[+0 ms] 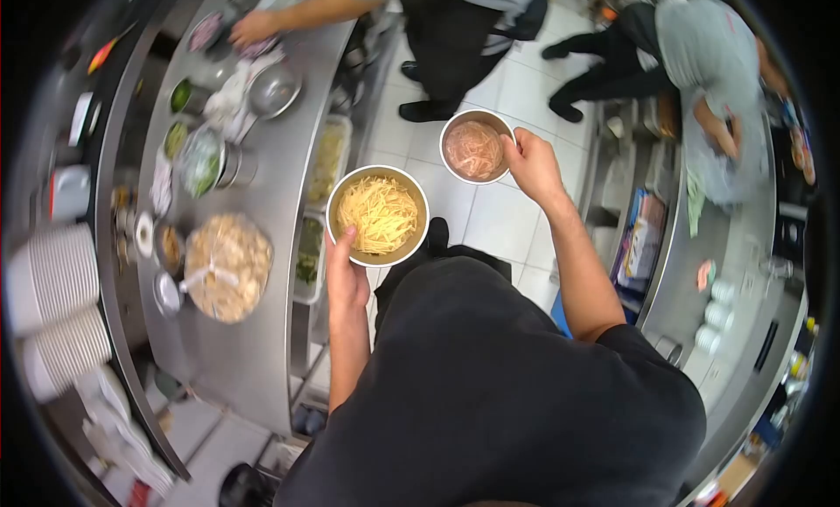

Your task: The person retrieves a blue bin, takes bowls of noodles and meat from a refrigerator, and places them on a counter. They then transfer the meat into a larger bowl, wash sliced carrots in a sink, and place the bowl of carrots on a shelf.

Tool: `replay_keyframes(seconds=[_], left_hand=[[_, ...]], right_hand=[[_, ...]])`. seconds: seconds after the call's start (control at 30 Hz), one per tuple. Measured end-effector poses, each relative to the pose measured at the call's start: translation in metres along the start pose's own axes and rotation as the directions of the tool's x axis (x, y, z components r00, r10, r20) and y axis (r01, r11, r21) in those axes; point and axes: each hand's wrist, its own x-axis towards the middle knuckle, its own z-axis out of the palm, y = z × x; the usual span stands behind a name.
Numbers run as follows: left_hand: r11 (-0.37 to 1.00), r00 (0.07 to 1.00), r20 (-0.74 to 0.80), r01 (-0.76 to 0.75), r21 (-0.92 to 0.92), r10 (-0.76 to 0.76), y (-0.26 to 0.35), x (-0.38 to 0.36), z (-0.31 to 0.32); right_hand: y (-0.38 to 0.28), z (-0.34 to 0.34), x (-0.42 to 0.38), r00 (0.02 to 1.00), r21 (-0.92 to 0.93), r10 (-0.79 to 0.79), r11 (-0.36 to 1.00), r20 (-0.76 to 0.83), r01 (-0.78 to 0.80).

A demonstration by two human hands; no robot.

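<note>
My left hand (346, 275) grips a round container of yellow shredded food (378, 215) by its near left rim, with the thumb over the edge. Farther forward and to the right, my right hand (532, 164) holds a smaller round container of pinkish food strands (473, 146) at its right rim. Both containers are upright and apart from each other, held above the tiled floor (499, 218). The fingers under each container are mostly hidden.
On the left steel counter (289, 183) are a bag of pale food pieces (229, 266), a metal bowl (274, 90) and containers of greens. A co-worker's hand (254, 27) reaches over it. Another person (709, 52) bends at the right counter. Stacked white dishes (52, 279) stand far left.
</note>
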Motion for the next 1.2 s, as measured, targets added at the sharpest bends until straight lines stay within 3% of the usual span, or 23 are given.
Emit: replay_keyframes(seconds=[0.17, 0.37, 0.5, 0.7, 0.8, 0.9, 1.1, 1.2], left_hand=[[0.953, 0.940, 0.162, 0.301, 0.021, -0.301, -0.037, 0.060, 0.039], [0.893, 0.852, 0.280, 0.392, 0.221, -0.443, -0.070, 0.101, 0.149], [0.856, 0.788, 0.341, 0.438, 0.275, -0.513, -0.094, 0.134, 0.241], [0.823, 0.756, 0.333, 0.475, 0.311, -0.563, -0.133, 0.180, 0.383], [0.836, 0.749, 0.374, 0.468, 0.286, -0.547, -0.130, 0.191, 0.451], [0.854, 0.750, 0.409, 0.474, 0.217, -0.520, -0.131, 0.213, 0.498], [0.901, 0.794, 0.431, 0.412, 0.136, -0.428, -0.126, 0.275, 0.584], [0.894, 0.796, 0.407, 0.403, 0.195, -0.448, -0.128, 0.315, 0.609]], right_hand=[[0.049, -0.049, -0.015, 0.967, -0.081, 0.166, 0.979, -0.195, -0.185], [0.151, -0.105, -0.013, 0.861, 0.055, 0.365, 0.927, -0.355, -0.370], [0.222, -0.134, 0.025, 0.819, 0.169, 0.420, 0.908, -0.390, -0.384], [0.301, -0.181, 0.125, 0.799, 0.243, 0.433, 0.900, -0.418, -0.361], [0.321, -0.207, 0.181, 0.822, 0.342, 0.457, 0.874, -0.340, -0.345], [0.326, -0.235, 0.242, 0.861, 0.373, 0.376, 0.895, -0.342, -0.243], [0.348, -0.250, 0.379, 0.897, 0.458, 0.382, 0.853, -0.222, -0.250], [0.363, -0.245, 0.441, 0.918, 0.381, 0.326, 0.897, -0.225, -0.225]])
